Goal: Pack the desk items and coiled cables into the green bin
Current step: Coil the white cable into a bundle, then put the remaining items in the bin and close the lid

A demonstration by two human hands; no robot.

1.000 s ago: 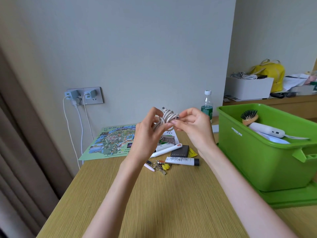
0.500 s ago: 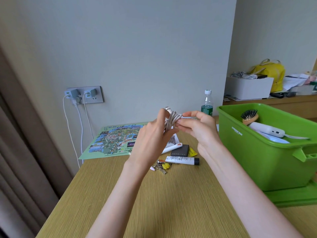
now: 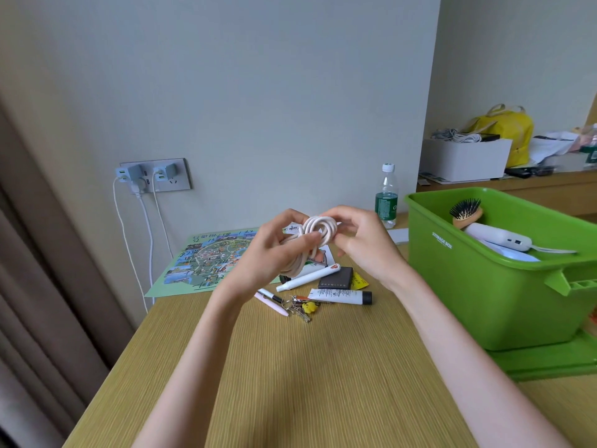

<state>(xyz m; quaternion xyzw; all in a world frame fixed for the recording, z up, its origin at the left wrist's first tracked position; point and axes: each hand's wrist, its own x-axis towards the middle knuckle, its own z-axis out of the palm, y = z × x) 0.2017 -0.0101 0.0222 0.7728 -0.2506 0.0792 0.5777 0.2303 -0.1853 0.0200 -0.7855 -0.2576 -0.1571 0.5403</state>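
Note:
A coiled white cable (image 3: 315, 232) is held in the air above the desk between my left hand (image 3: 269, 253) and my right hand (image 3: 361, 240); both grip its loops. The green bin (image 3: 478, 279) stands at the right on its lid, holding a hairbrush (image 3: 466, 213) and a white power bank (image 3: 499, 237). Under my hands on the desk lie a white marker (image 3: 307, 278), a dark card case (image 3: 336, 279), a white tube with a black cap (image 3: 340, 296), a bunch of keys (image 3: 300, 307) and a pink pen (image 3: 271, 300).
A green map sheet (image 3: 206, 260) lies at the desk's back left. A water bottle (image 3: 386, 197) stands by the wall behind the bin. Two chargers with white cords hang from the wall socket (image 3: 151, 176). A curtain is at the left edge.
The cable coil has turned in my hands and its loops now face me. My left hand has shifted lower around the hanging loops, and my right hand grips the top right.

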